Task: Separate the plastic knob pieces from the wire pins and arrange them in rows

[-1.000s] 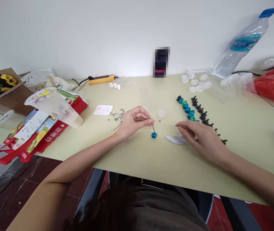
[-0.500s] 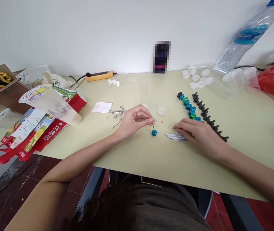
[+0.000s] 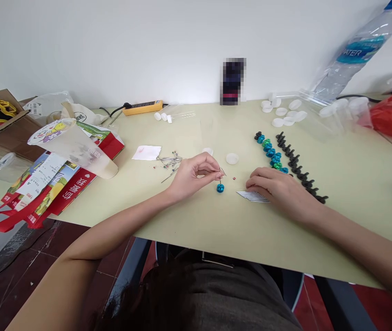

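My left hand (image 3: 199, 174) is closed in a pinch, thumb against fingertips, on a thin metal rod (image 3: 220, 181). Below the fingertips the rod's lower end meets a small blue ribbed knob (image 3: 220, 188), close to the tabletop. My right hand (image 3: 278, 188) rests low over the table, fingers curled and pressed together. It covers the far right part of a neat row of thin metal rods (image 3: 251, 196); whatever may be between its fingertips is hidden. Between the hands lies a tiny red piece (image 3: 234, 178).
Blue and green knobs (image 3: 269, 151) and black wing-shaped pieces (image 3: 294, 161) form two lines at right. Loose metal pins (image 3: 171, 161) lie left, by a white paper (image 3: 146, 152). Beyond are white caps (image 3: 288, 120), a phone (image 3: 233, 82), a bottle (image 3: 359, 53) and a tilted cup (image 3: 75, 149).
My left hand has shifted slightly right, and its fingertips sit nearer the blue knob, leaving less rod showing. My right hand has barely moved over the row of rods.
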`<action>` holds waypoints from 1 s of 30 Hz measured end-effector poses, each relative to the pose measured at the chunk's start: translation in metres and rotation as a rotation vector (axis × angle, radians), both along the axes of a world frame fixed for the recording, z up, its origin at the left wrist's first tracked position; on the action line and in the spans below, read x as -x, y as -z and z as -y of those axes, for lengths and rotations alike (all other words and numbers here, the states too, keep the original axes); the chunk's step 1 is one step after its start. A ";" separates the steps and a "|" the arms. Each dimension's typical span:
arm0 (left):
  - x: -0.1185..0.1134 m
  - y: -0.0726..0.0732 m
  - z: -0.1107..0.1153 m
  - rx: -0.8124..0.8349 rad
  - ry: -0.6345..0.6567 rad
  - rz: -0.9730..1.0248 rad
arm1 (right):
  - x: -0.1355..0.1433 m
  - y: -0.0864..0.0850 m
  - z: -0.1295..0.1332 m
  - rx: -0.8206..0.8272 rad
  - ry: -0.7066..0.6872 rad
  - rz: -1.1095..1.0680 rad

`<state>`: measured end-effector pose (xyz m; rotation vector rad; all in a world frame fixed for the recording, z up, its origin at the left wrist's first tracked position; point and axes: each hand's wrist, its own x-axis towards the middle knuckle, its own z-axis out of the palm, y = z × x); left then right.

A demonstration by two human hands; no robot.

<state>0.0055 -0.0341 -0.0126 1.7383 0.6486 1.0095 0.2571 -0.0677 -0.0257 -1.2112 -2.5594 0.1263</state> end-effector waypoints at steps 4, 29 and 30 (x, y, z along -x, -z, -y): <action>-0.001 0.002 0.001 -0.042 0.005 -0.033 | -0.001 -0.001 0.000 -0.024 -0.011 0.028; 0.075 -0.024 0.022 -0.294 -0.198 -1.067 | 0.010 -0.014 0.027 -0.272 -0.009 -0.100; 0.073 -0.019 0.026 -0.298 -0.204 -1.081 | 0.012 -0.015 0.029 -0.265 -0.043 -0.114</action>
